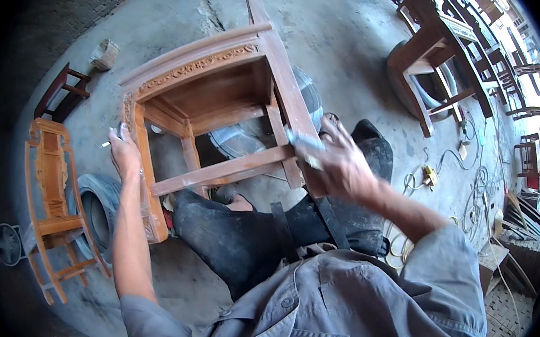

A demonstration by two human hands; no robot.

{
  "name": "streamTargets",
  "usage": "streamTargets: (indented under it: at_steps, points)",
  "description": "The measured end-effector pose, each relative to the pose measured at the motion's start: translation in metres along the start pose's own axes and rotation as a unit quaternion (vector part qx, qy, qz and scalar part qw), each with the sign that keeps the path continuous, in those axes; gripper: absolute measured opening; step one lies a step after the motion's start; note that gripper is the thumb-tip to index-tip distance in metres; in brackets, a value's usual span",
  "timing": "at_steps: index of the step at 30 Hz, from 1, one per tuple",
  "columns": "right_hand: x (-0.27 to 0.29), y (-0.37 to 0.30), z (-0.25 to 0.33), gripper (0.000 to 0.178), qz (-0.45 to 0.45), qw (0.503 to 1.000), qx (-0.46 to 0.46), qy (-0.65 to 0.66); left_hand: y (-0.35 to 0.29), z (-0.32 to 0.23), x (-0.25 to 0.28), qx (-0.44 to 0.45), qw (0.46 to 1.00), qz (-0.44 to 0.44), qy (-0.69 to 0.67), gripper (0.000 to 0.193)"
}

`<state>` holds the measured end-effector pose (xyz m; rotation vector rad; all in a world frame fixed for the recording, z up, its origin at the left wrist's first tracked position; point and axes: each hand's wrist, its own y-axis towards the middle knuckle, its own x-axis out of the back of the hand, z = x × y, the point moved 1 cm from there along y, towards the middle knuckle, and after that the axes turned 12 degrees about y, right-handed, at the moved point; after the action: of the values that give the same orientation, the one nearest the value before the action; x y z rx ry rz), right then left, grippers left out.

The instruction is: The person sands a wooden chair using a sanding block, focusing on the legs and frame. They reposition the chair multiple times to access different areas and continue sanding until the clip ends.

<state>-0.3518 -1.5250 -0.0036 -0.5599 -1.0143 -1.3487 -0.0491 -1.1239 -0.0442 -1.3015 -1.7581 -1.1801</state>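
Observation:
A brown wooden chair (201,173) with a carved apron lies tilted before me, its underside and legs turned my way. My left hand (124,154) is closed on the chair's left side, gripping the leg near the carved corner. A thin white stick, perhaps a cigarette (106,145), pokes out between its fingers. On the right leg, my right hand (342,161) presses a pale flat pad (306,141) against the wood. Motion smears that hand and the pad, so the pad's exact kind is unclear. Pale dust coats parts of the frame.
A bluish round drum or tyre (233,144) shows beneath the chair. At left stand a finished-looking wooden chair (54,180), a tyre (96,200) and a small fan (8,244). More chairs (433,61) rest at upper right; cables (476,188) lie across the right floor.

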Motion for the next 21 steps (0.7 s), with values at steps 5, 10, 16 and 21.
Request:
streamTargets:
  at_steps: [5, 10, 16, 21]
  points:
    - [-0.002, 0.171, -0.108, 0.027, -0.174, 0.985, -0.001, 0.012, 0.003, -0.015, -0.002, -0.016, 1.000, -0.005, 0.005, 0.059]
    - [-0.004, 0.064, -0.034, 0.055, -0.056, 0.995, 0.038, 0.076, -0.001, 0.005, 0.007, 0.014, 1.000, 0.001, 0.018, 0.059]
    - [0.008, -0.012, -0.025, 0.063, 0.029, 0.994, 0.097, 0.048, -0.005, -0.004, 0.004, 0.015, 1.000, 0.010, 0.003, 0.058]
    - [0.006, 0.178, -0.140, 0.032, -0.092, 0.986, -0.098, 0.102, 0.002, -0.021, -0.003, -0.015, 1.000, 0.001, -0.003, 0.056]
